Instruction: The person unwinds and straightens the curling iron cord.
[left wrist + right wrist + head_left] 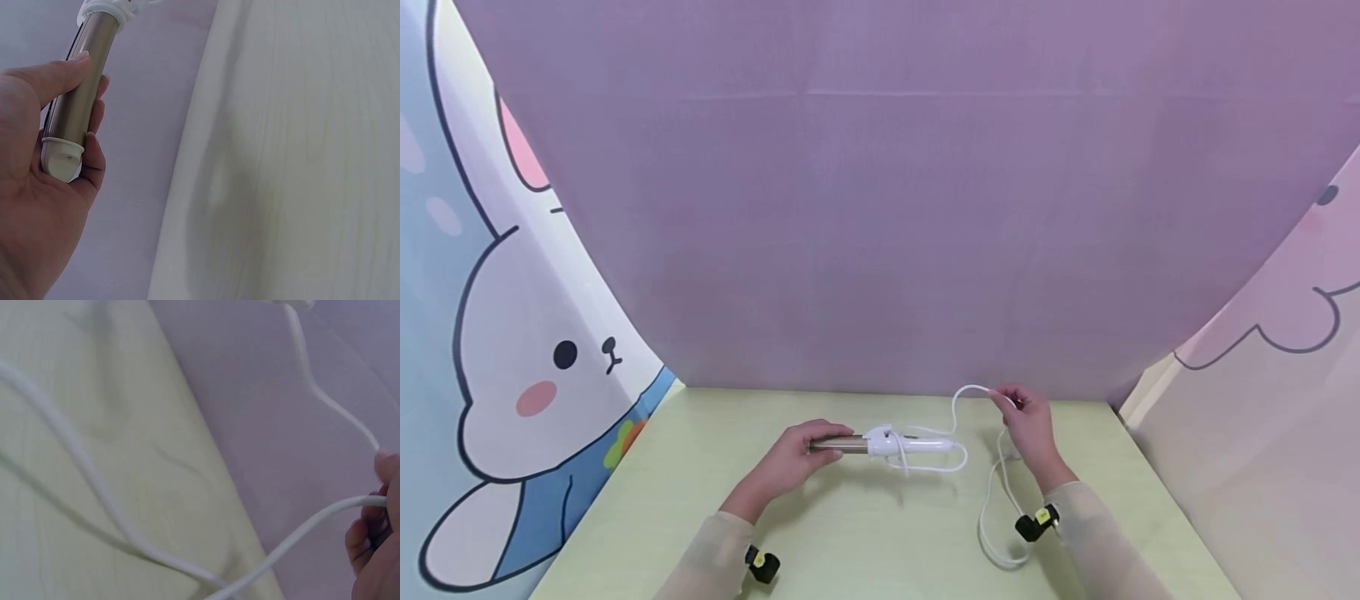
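My left hand (797,452) grips a curling iron by its gold barrel (81,94), thumb on one side and fingers round the other. The curling iron's white handle (925,446) points to the right, held above the table, and a turn of cord loops around it. My right hand (1028,425) pinches the white power cord (964,388) to the right of the handle. From that hand the rest of the cord (300,534) hangs down and lies in a loop on the table. In the right wrist view only part of the hand shows at the right edge.
The pale wood-grain table (865,542) ends at a purple backdrop (880,250). A printed rabbit panel (527,333) stands on the left and a pale printed panel (1277,417) on the right. A small black wrist camera (763,565) sits on the left sleeve.
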`<state>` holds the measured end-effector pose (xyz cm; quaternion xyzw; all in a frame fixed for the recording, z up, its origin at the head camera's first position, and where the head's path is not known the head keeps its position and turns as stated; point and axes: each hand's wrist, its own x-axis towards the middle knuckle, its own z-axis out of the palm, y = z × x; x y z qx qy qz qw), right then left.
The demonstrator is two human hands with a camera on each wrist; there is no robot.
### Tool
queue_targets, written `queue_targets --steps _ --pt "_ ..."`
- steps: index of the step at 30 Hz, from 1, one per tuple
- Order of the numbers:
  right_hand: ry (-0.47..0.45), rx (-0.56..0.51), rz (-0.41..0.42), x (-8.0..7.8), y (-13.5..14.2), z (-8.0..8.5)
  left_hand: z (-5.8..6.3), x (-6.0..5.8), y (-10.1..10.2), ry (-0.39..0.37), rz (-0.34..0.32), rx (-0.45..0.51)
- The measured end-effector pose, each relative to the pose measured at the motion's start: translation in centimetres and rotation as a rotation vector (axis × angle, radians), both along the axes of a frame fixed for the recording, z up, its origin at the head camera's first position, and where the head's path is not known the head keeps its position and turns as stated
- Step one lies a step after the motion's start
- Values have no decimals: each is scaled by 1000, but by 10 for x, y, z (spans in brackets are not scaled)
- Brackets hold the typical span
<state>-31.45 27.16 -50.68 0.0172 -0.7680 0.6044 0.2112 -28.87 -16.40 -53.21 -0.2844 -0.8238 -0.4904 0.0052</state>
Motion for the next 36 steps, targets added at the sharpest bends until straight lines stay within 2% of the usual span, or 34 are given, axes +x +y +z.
queue_targets --steps 3,10,13,19,25,31,36 --pt "-10 30 -17 -11 6 -20 1 0 -1 -6 8 -4" --pt "-77 113 -4 -8 8 -32 3 -1 -6 1 23 1" --pt "-102 146 26 -6 9 -37 5 0 -7 4 36 1" --pt "-130 260 138 -2 10 -46 7 -1 -8 61 52 22" --pt "-144 328 230 5 12 -54 10 -2 -10 57 80 41" --pt "-105 458 272 8 14 -61 10 -3 -11 34 78 66" --pt "-14 555 290 9 10 -60 11 -3 -11 33 78 73"
